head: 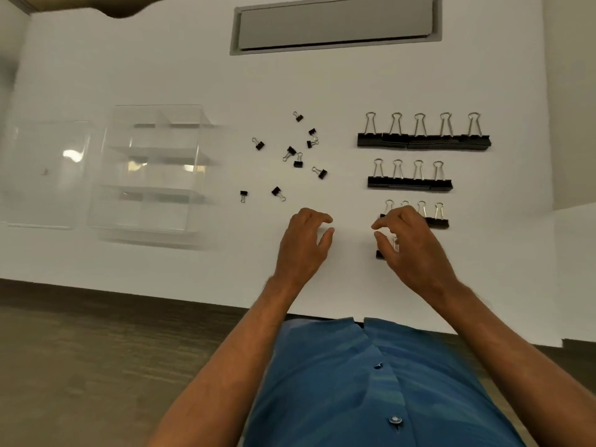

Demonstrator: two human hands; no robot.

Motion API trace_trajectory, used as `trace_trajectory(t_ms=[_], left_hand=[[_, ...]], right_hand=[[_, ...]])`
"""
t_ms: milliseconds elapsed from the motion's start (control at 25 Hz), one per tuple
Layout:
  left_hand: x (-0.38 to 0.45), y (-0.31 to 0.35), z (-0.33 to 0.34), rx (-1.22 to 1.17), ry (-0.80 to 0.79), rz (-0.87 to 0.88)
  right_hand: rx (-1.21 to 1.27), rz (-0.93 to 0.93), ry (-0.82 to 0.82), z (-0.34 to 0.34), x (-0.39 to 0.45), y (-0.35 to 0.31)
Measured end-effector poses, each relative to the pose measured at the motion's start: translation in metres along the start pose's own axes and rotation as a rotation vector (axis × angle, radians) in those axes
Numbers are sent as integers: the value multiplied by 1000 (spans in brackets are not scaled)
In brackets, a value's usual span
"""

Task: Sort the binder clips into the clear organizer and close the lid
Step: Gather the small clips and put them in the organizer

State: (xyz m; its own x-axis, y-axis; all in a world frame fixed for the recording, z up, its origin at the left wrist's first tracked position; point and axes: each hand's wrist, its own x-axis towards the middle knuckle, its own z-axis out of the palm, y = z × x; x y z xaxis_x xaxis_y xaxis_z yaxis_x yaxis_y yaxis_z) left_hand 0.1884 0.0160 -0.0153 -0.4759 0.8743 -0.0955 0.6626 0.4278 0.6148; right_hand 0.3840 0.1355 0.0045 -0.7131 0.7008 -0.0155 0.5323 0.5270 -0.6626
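Note:
The clear organizer (193, 175) lies at the table's left, its compartments empty and its lid (35, 195) swung flat open to the left. Several tiny black binder clips (298, 163) are scattered mid-table. To the right are rows by size: large clips (424, 141), medium clips (409, 183) and smaller clips (438, 221). My right hand (411, 245) hovers with loosely curled fingers over the smaller row's left end and over one more clip (380, 254), which it mostly hides. No grip on a clip shows. My left hand (304, 241) rests near the front edge, holding nothing.
The white table (180, 69) has a grey recessed hatch (335, 24) at the back. Its front edge runs above a dark wooden floor (96, 350). My blue shirt fills the lower middle.

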Motion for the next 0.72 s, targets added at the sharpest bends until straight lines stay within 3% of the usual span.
trace_trajectory(t_ms=[240, 440, 720], left_hand=[[37, -45, -51, 28, 131, -162], [68, -78, -61, 44, -37, -109], [92, -104, -63, 56, -145, 16]], right_hand=[[99, 3, -64, 43, 67, -39], [35, 77, -32, 81, 120, -57], [-79, 203, -64, 114, 158, -78]])
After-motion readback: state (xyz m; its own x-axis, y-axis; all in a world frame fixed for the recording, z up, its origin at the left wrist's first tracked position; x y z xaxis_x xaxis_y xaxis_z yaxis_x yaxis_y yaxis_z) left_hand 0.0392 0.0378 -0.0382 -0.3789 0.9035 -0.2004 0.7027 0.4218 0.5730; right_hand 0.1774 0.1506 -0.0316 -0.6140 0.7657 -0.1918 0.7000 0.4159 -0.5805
